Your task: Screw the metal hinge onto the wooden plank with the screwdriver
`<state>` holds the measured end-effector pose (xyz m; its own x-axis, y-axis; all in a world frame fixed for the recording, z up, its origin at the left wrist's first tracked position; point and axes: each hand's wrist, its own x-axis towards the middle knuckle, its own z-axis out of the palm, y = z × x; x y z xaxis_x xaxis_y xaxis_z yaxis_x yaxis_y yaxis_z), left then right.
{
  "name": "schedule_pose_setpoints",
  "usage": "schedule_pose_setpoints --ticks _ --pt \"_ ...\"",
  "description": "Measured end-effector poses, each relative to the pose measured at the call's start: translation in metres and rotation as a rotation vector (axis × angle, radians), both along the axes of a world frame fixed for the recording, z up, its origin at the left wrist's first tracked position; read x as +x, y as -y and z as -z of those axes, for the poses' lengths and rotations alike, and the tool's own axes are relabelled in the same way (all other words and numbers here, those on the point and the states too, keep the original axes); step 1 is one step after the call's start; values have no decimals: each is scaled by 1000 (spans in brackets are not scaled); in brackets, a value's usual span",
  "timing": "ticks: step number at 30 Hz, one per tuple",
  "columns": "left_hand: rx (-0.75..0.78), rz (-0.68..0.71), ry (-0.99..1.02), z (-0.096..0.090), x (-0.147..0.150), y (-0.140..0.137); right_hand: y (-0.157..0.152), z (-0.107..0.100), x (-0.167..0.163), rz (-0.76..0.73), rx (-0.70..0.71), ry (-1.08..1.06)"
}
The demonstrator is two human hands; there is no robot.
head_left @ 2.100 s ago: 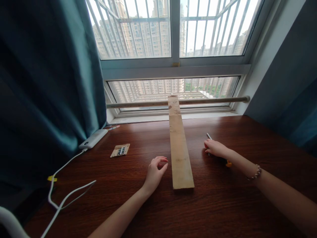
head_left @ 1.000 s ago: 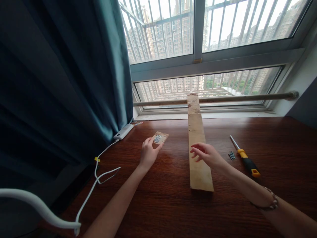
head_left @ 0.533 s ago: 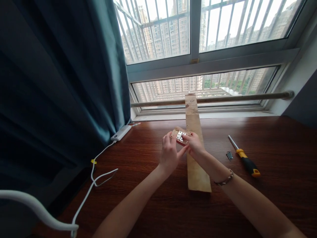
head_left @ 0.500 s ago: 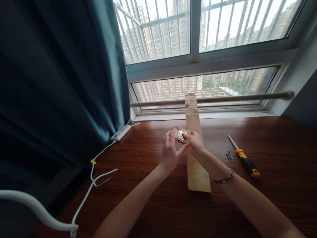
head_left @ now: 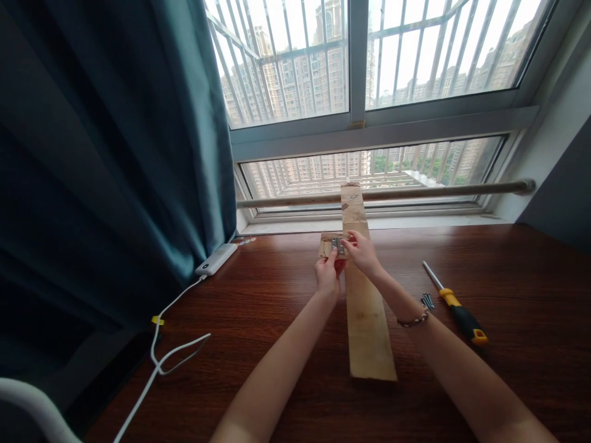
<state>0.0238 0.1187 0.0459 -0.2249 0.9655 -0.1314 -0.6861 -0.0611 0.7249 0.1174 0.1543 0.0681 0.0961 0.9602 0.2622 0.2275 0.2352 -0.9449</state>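
A small wooden block [head_left: 325,241] is held up over a long wooden board [head_left: 369,326], with a metal hinge [head_left: 337,245] lying against its face. My left hand [head_left: 328,275] grips the block from below, its thumb pressed up at the hinge's lower edge. Closed on the block's right side, my right hand [head_left: 362,252] has its fingertips at the hinge's right edge. The parts of the block behind my fingers are hidden. The board lies lengthwise on the brown table, its far end reaching toward the window.
On the right lie a yellow and black screwdriver [head_left: 463,311] and several screws [head_left: 427,301]. A white power bank [head_left: 216,259] with a white cable [head_left: 178,296] sits on the left by the blue curtain [head_left: 203,135]. A rail [head_left: 429,192] crosses before the window.
My left hand has shifted from the block's left side to beneath it, thumb now at the hinge. The block has been turned more level. The whole view has tilted slightly.
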Motion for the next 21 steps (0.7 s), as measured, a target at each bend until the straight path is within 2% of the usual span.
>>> schedule_pose_setpoints --ticks 3,5,8,12,17,21 --pt "-59 -72 97 6 -6 -7 -1 16 12 258 130 294" --pt "-101 -82 193 8 -10 -9 -2 31 20 351 107 328" --pt "-147 -32 303 8 -10 -8 -5 50 31 306 14 269" --pt "-145 7 357 7 -2 -3 -7 61 39 251 -7 267" --pt "-159 21 348 9 7 3 -3 66 50 235 -5 264" --pt "-149 22 326 10 8 5 3 56 55 276 -10 285"
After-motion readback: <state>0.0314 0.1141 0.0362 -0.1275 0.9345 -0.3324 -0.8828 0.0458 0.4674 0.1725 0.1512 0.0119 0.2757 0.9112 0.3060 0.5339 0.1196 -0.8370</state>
